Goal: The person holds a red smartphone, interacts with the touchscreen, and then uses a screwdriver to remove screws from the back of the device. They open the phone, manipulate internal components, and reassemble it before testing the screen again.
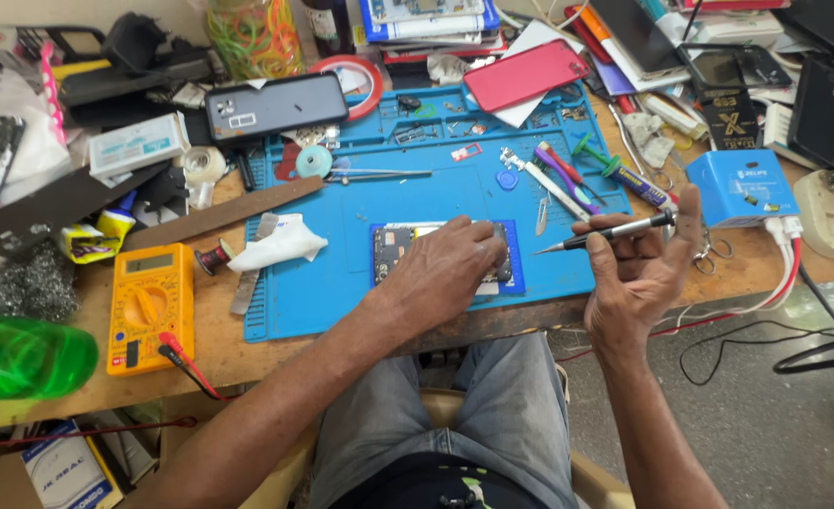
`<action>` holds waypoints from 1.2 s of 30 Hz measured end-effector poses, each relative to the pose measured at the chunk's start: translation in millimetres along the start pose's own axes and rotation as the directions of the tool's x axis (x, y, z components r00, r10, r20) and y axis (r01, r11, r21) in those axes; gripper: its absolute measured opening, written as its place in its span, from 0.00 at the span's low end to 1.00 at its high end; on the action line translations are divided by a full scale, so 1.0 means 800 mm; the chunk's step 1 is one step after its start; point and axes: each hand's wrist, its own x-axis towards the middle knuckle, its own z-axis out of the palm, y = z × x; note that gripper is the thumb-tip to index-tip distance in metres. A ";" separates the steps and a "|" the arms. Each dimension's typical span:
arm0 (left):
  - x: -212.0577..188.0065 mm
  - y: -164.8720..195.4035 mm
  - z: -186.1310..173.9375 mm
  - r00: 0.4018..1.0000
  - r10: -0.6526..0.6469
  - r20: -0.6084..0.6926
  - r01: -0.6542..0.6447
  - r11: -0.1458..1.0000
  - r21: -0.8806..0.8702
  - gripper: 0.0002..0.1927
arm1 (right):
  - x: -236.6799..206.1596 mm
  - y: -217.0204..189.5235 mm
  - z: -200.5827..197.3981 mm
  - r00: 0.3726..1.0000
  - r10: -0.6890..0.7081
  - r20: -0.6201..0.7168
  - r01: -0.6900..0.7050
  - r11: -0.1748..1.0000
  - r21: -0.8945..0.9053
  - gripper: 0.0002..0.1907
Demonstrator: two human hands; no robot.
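My left hand [447, 264] lies flat on an opened phone [393, 253] that sits on a blue work mat [417, 193], fingers pressing its right half. My right hand [645, 269] is raised beside the mat's right edge and grips a thin black and silver screwdriver [610, 231], tip pointing left toward the phone. The phone's inner boards show at its left end; the rest is hidden under my left hand.
A yellow multimeter [150, 306] with red and black leads lies at the left, by a green bottle [21, 356]. Tweezers [384, 173], several screwdrivers [568, 179], a white cloth [280, 245], a blue box [742, 187] and several phones crowd the wooden bench.
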 end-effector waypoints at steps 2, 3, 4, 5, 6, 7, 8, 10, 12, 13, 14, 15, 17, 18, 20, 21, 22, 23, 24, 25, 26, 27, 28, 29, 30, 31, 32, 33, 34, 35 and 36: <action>0.011 0.005 0.004 1.000 0.023 -0.005 -0.023 0.999 0.026 0.04 | 0.007 0.006 -0.011 1.000 0.013 -0.023 -0.013 1.000 0.004 0.46; 0.017 0.008 0.007 0.998 0.055 0.008 -0.055 0.995 0.082 0.05 | 0.010 0.009 -0.016 0.999 0.026 -0.031 -0.024 0.999 0.041 0.46; 0.021 0.011 0.011 0.996 0.084 0.025 -0.087 0.987 0.134 0.06 | 0.013 0.011 -0.020 0.998 0.041 -0.038 -0.039 0.996 0.075 0.46; 0.026 0.014 0.014 0.993 0.112 0.040 -0.118 0.976 0.185 0.07 | 0.016 0.012 -0.025 0.998 0.056 -0.042 -0.051 0.993 0.110 0.47; 0.030 0.017 0.018 0.990 0.137 0.036 -0.141 0.965 0.219 0.08 | 0.019 0.014 -0.029 0.998 0.050 -0.034 -0.046 0.993 0.110 0.46; 0.034 0.021 0.022 0.986 0.162 0.033 -0.165 0.953 0.252 0.09 | 0.021 0.015 -0.033 0.999 0.045 -0.026 -0.041 0.993 0.109 0.46; 0.037 0.023 0.025 0.982 0.187 0.033 -0.189 0.940 0.284 0.10 | 0.022 0.016 -0.037 0.999 0.040 -0.019 -0.038 0.993 0.109 0.46; 0.041 0.024 0.029 0.981 0.183 0.065 -0.194 0.940 0.282 0.09 | 0.024 0.017 -0.045 0.998 0.058 -0.019 -0.055 0.988 0.144 0.47; 0.042 0.023 0.031 0.989 0.140 0.054 -0.148 0.972 0.181 0.08 | 0.024 0.018 -0.051 0.998 0.067 -0.019 -0.063 0.986 0.154 0.47; 0.042 0.021 0.031 0.995 0.097 0.031 -0.099 0.992 0.079 0.07 | 0.024 0.018 -0.053 0.998 0.066 -0.020 -0.062 0.987 0.147 0.47; 0.043 0.018 0.029 0.999 0.052 0.010 -0.051 0.998 -0.023 0.07 | 0.024 0.018 -0.055 0.998 0.062 -0.020 -0.059 0.988 0.140 0.46; 0.047 0.012 0.027 0.998 0.053 -0.026 -0.053 0.999 -0.004 0.06 | 0.025 0.018 -0.057 0.998 0.062 -0.023 -0.058 0.987 0.152 0.46; 0.058 -0.002 0.022 0.994 0.057 -0.097 -0.054 0.998 0.029 0.06 | 0.026 0.017 -0.057 0.998 0.064 -0.028 -0.058 0.984 0.171 0.45; 0.065 -0.010 0.020 0.997 0.013 -0.082 -0.011 1.000 0.025 0.05 | 0.026 0.015 -0.057 0.998 0.062 -0.021 -0.058 0.987 0.149 0.45; 0.080 -0.029 0.012 0.995 -0.076 -0.057 0.077 0.997 0.025 0.04 | 0.026 0.009 -0.057 0.999 0.054 -0.003 -0.053 0.993 0.109 0.44; 0.084 -0.035 0.011 0.997 -0.057 -0.051 0.061 0.994 0.088 0.04 | 0.027 0.006 -0.055 0.998 0.063 -0.007 -0.062 0.992 0.106 0.45; 0.089 -0.041 0.010 0.998 -0.039 -0.046 0.046 0.987 0.154 0.04 | 0.027 0.002 -0.053 0.997 0.070 -0.010 -0.069 0.992 0.107 0.45; 0.093 -0.047 0.009 0.999 -0.023 -0.039 0.031 0.975 0.220 0.05 | 0.029 -0.001 -0.050 0.997 0.078 -0.012 -0.076 0.991 0.110 0.46; 0.094 -0.051 0.008 0.999 -0.047 -0.028 0.051 0.981 0.188 0.04 | 0.032 -0.004 -0.047 0.997 0.074 0.000 -0.074 0.995 0.062 0.46; 0.095 -0.055 0.008 0.997 -0.071 -0.015 0.072 0.986 0.152 0.03 | 0.035 -0.008 -0.046 0.997 0.073 0.012 -0.073 0.997 0.012 0.45; 0.094 -0.058 0.008 0.995 -0.095 0.001 0.094 0.989 0.114 0.03 | 0.039 -0.012 -0.043 0.997 0.075 0.023 -0.074 0.996 -0.040 0.44; 0.094 -0.063 0.005 0.993 -0.115 0.002 0.114 0.991 0.072 0.03 | 0.045 -0.014 -0.037 0.997 0.046 0.057 -0.043 0.998 -0.052 0.44; 0.093 -0.068 0.002 0.991 -0.133 0.005 0.133 0.991 0.028 0.04 | 0.054 -0.014 -0.029 0.996 0.018 0.090 -0.013 0.998 -0.065 0.44; 0.091 -0.073 -0.001 0.988 -0.152 0.010 0.152 0.988 -0.018 0.05 | 0.064 -0.013 -0.021 0.992 -0.007 0.124 0.017 0.997 -0.079 0.44; 0.089 -0.079 -0.005 0.987 -0.160 -0.019 0.158 0.985 -0.070 0.05 | 0.075 -0.010 -0.010 0.989 -0.009 0.145 0.021 0.997 -0.078 0.44; 0.084 -0.086 -0.013 0.984 -0.170 -0.048 0.163 0.979 -0.123 0.06 | 0.088 -0.004 0.005 0.986 -0.012 0.167 0.025 0.997 -0.078 0.44; 0.079 -0.093 -0.020 0.980 -0.181 -0.079 0.166 0.970 -0.175 0.06 | 0.098 0.001 0.020 0.982 -0.014 0.191 0.030 0.997 -0.078 0.43; 0.073 -0.099 -0.029 0.976 -0.190 -0.107 0.170 0.969 -0.177 0.06 | 0.106 0.007 0.035 0.976 -0.019 0.218 0.035 0.997 -0.071 0.43; 0.067 -0.106 -0.038 0.970 -0.199 -0.136 0.174 0.969 -0.178 0.06 | 0.114 0.014 0.051 0.969 -0.024 0.245 0.041 0.997 -0.063 0.42; 0.062 -0.113 -0.048 0.964 -0.208 -0.164 0.178 0.967 -0.180 0.06 | 0.118 0.019 0.064 0.962 -0.029 0.271 0.045 0.997 -0.056 0.41; 0.059 -0.119 -0.056 0.952 -0.245 -0.181 0.216 0.962 -0.168 0.06 | 0.118 0.023 0.075 0.959 -0.028 0.283 0.056 0.994 -0.093 0.41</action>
